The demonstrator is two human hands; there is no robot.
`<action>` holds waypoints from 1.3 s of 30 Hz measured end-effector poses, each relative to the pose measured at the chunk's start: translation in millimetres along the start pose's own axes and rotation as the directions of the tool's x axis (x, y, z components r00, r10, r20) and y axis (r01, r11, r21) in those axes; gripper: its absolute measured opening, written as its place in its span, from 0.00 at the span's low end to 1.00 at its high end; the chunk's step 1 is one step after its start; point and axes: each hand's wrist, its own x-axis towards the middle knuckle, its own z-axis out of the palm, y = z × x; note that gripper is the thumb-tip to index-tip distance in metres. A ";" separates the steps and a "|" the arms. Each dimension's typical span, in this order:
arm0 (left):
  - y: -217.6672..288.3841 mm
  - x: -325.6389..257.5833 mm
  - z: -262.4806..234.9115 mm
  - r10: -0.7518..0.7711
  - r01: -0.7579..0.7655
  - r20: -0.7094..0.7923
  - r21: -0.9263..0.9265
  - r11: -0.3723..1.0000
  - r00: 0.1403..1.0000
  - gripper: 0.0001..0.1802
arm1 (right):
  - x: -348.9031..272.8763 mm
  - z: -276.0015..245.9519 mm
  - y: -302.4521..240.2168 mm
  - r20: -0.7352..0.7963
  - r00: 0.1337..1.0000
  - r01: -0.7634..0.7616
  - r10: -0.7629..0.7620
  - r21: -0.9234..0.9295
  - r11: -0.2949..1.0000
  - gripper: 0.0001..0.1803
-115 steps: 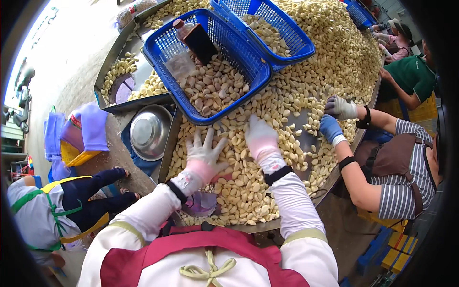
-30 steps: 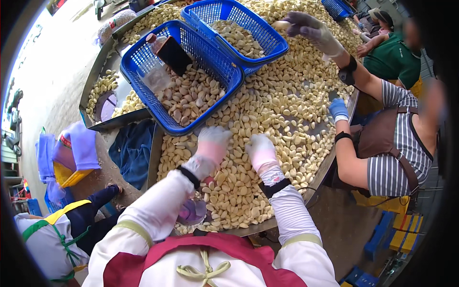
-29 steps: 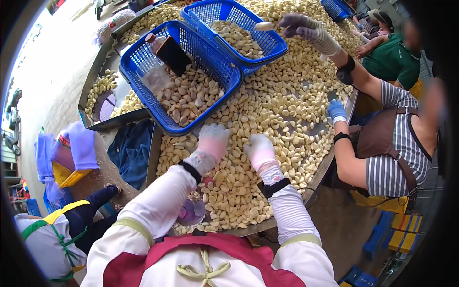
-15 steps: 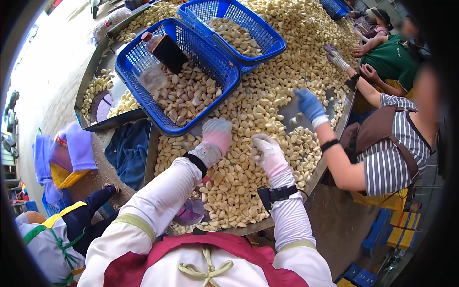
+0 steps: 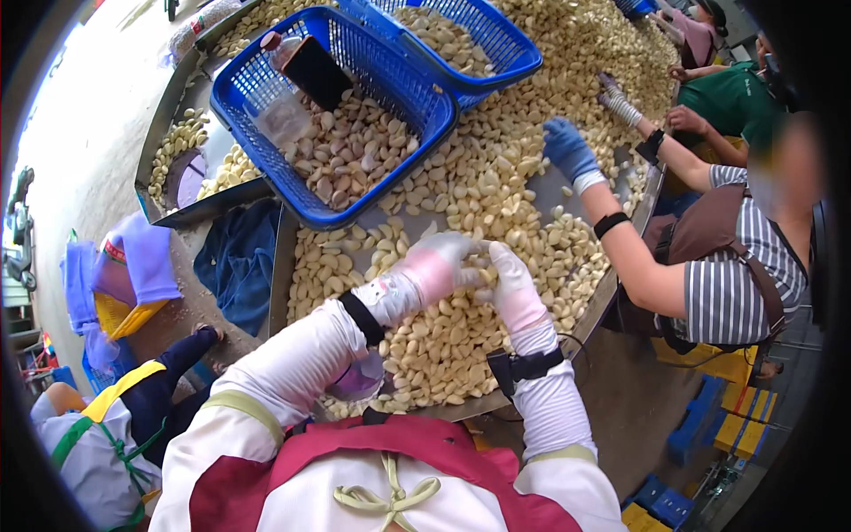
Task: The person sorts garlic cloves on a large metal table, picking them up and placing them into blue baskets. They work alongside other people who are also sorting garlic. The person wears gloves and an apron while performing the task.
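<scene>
Peeled garlic cloves (image 5: pixel 425 346) lie in a thick layer over the metal table (image 5: pixel 417 223) in front of me. Just above them, my two white-gloved hands come together at the fingertips. My left hand (image 5: pixel 439 264) has its fingers curled, and a pale garlic clove (image 5: pixel 485 277) shows at their tips. Opposite it, my right hand (image 5: pixel 512 279) is bent inward with its fingers closed; what they hold is hidden. Beyond my left hand stands a blue plastic basket (image 5: pixel 332 218) of unpeeled-looking cloves, with a dark phone (image 5: pixel 316 73) and a bottle (image 5: pixel 277 49) in it.
A second blue basket (image 5: pixel 496 82) with cloves adjoins the first. A co-worker's blue-gloved hand (image 5: pixel 570 149) hovers over the pile at right; other people sit beyond. A purple-lined hole (image 5: pixel 357 379) opens near my left forearm. Dark blue cloth (image 5: pixel 238 270) hangs at the table's left edge.
My left hand has moved right and my right hand slightly, so their fingertips now meet. Bare metal shows where my left hand was. The co-worker's blue glove has risen a little.
</scene>
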 end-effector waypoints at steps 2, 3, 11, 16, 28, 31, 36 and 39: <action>-2.1 -18.2 -3.7 -0.054 0.056 -0.012 0.150 0.987 0.998 0.17 | 4.4 -7.0 8.4 0.085 0.988 0.143 -0.132 -0.143 0.979 0.25; -4.2 -24.4 -7.0 -0.071 0.074 -0.022 0.221 0.972 0.997 0.17 | 12.1 -15.0 22.8 0.113 0.965 0.259 -0.235 -0.318 0.912 0.25; -6.0 -78.6 -67.6 -0.491 0.223 0.082 0.818 0.531 0.867 0.54 | -78.0 13.4 59.1 0.361 0.915 0.359 0.177 -0.932 0.049 0.41; 28.1 -121.7 -34.5 -0.349 -0.103 0.449 0.721 0.685 0.823 0.44 | -81.8 47.6 73.7 0.432 0.863 0.372 0.261 -0.894 0.251 0.41; 11.4 -91.8 2.4 0.049 -0.127 0.132 0.690 0.713 0.990 0.14 | 35.7 1.4 -148.2 -0.080 0.797 0.603 -0.598 0.059 0.796 0.13; -9.4 -99.5 -5.0 0.096 -0.075 0.002 0.634 0.770 0.995 0.15 | 35.1 -2.8 -35.6 0.308 0.817 0.520 -0.488 -0.759 0.392 0.12; -27.0 -72.5 1.1 0.266 -0.242 0.045 0.579 0.778 0.963 0.08 | -17.0 7.7 64.7 0.303 0.903 0.332 -0.306 -0.942 0.046 0.08; -13.3 -74.1 7.5 0.276 -0.330 0.181 0.510 0.794 0.944 0.06 | -6.2 -5.4 75.9 0.307 0.877 0.373 -0.370 -0.920 0.122 0.13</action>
